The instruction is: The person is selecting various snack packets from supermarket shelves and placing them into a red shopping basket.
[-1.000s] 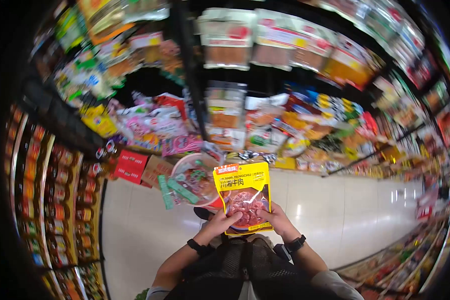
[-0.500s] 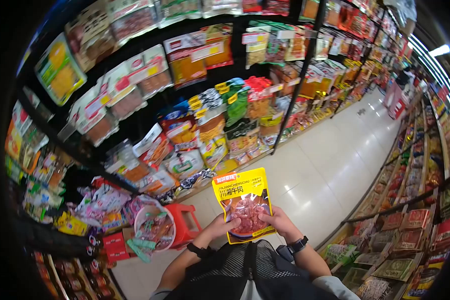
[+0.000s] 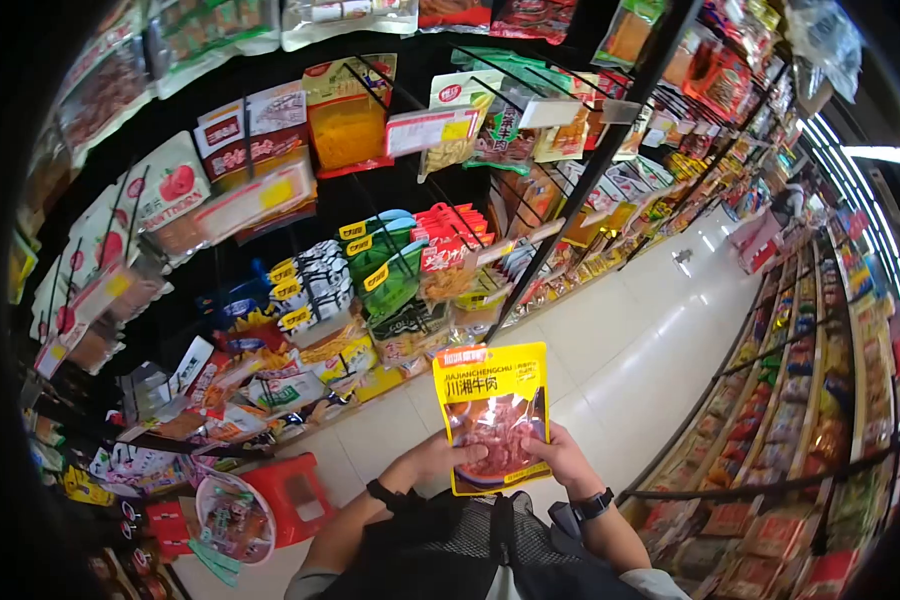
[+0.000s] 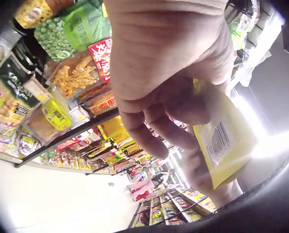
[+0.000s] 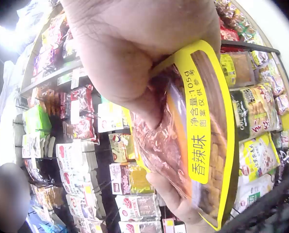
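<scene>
A yellow packet (image 3: 497, 385) is gripped between the left hand (image 3: 436, 458) and the right hand (image 3: 568, 462), its front pressed by both thumbs. Its upper part is left showing beyond the thumbs; its lower edge is brought close to the black mesh gear (image 3: 458, 525) on the near side of the hands. Beyond them, a stretch of pale tiled floor (image 3: 610, 345) is seen running ahead and to the right. To the left of the left hand, well apart from the packet, a red stool (image 3: 278, 484) is placed, with a packet-filled tub (image 3: 270, 543) just past it. Ahead, hung goods (image 3: 352, 125) are crossed by a slanting black post (image 3: 582, 192). The right hand's side is bounded by stocked shelves (image 3: 750, 491).
</scene>
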`<state>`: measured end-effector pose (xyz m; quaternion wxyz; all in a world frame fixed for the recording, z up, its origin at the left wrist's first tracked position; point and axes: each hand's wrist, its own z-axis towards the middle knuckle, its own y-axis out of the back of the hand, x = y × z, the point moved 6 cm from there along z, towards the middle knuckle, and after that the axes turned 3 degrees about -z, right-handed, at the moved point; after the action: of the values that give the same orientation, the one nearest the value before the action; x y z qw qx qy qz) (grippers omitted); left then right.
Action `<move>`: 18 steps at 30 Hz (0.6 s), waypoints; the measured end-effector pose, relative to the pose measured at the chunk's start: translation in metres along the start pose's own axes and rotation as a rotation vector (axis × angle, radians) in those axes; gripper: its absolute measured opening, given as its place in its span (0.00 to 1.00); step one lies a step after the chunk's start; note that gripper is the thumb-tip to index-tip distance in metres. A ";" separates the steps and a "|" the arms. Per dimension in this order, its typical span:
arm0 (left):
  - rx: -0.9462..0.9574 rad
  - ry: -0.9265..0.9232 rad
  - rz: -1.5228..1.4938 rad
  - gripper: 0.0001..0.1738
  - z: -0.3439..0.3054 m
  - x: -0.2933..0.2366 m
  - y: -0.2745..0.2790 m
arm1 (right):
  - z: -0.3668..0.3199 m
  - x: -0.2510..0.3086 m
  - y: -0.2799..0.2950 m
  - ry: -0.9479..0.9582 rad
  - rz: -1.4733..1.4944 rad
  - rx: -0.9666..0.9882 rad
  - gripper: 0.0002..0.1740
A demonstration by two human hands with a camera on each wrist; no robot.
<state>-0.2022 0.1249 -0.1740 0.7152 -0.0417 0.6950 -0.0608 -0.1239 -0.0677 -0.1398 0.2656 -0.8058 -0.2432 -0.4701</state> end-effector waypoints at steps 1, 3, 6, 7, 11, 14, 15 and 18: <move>-0.006 0.000 -0.075 0.42 0.023 -0.005 0.002 | 0.015 0.017 0.010 0.017 0.014 -0.014 0.17; -0.003 -0.013 -0.118 0.41 0.070 -0.015 0.006 | 0.037 0.053 0.030 0.046 -0.028 -0.024 0.19; 0.117 0.138 -0.173 0.45 0.149 -0.009 -0.007 | 0.054 0.092 0.082 0.090 0.009 -0.110 0.20; 0.117 0.071 -0.119 0.44 0.166 -0.019 -0.013 | 0.050 0.098 0.090 0.105 0.044 -0.141 0.19; 0.199 0.116 -0.276 0.42 0.230 -0.026 -0.047 | 0.063 0.111 0.151 0.111 0.147 -0.213 0.19; 0.243 0.156 -0.348 0.43 0.279 0.000 -0.072 | 0.078 0.115 0.202 0.132 0.191 -0.219 0.19; 0.239 0.162 -0.357 0.43 0.295 0.009 -0.082 | 0.083 0.118 0.222 0.138 0.201 -0.217 0.19; 0.208 0.136 -0.305 0.43 0.356 0.020 -0.114 | 0.099 0.130 0.289 0.148 0.196 -0.183 0.21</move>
<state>0.1505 0.0005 -0.1665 0.6497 -0.0683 0.7171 -0.2429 0.1810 -0.1988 -0.1232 0.2530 -0.8096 -0.0991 -0.5204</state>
